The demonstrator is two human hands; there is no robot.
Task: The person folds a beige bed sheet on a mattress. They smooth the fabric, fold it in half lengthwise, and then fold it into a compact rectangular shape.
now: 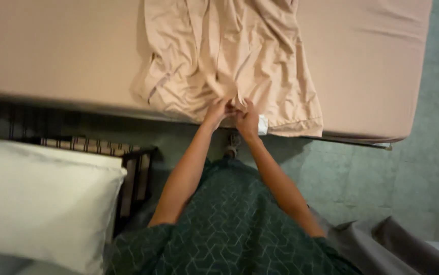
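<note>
A crumpled beige cloth (229,56), a sheet or pillowcase, lies on a bed with a matching beige fitted sheet (56,51). My left hand (217,111) and my right hand (247,119) are side by side at the near edge of the bed, both pinching the cloth's gathered lower edge. A small white tag (263,125) shows just right of my right hand. The fingers are partly hidden in the folds.
A white pillow (41,203) rests at the lower left on a striped dark chair or bench (128,163). Grey fabric (382,244) lies at the lower right. Greenish tiled floor (413,168) runs between me and the bed.
</note>
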